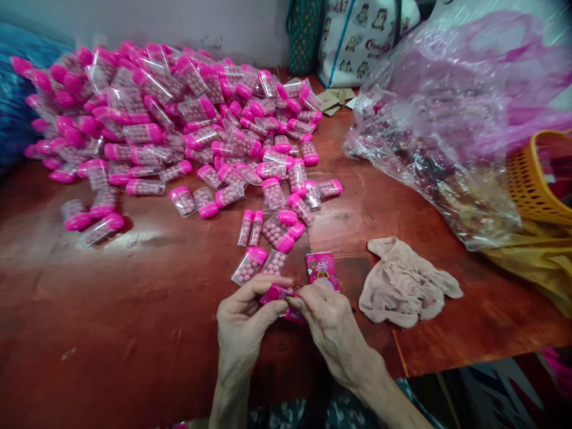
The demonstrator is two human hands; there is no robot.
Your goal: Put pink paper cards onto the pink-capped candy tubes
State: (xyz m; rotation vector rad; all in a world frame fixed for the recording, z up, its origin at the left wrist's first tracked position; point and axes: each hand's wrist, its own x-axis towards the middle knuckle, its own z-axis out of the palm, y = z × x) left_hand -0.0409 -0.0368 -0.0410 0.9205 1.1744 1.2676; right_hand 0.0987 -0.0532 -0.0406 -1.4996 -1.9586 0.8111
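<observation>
Near the table's front edge, my left hand [243, 316] and my right hand [333, 319] are together, fingertips pinching one small pink printed wrapper [274, 293] between them. Fingers cover much of it, so its full shape is hidden. Just beyond my right hand lies a flat pink printed label or stack of labels [320, 265]. Beyond my left fingers are clear containers of pink beads with bright pink caps, the closest being a tilted container [247, 267]. A large heap of the same containers [179, 107] spreads behind them.
A crumpled beige cloth [406, 283] lies right of my hands. Clear and purple plastic bags [438, 101] and a yellow basket [536, 173] take up the right side. At the back stand a white printed bag [355, 42] and a wall; blue plastic [27, 95] is far left.
</observation>
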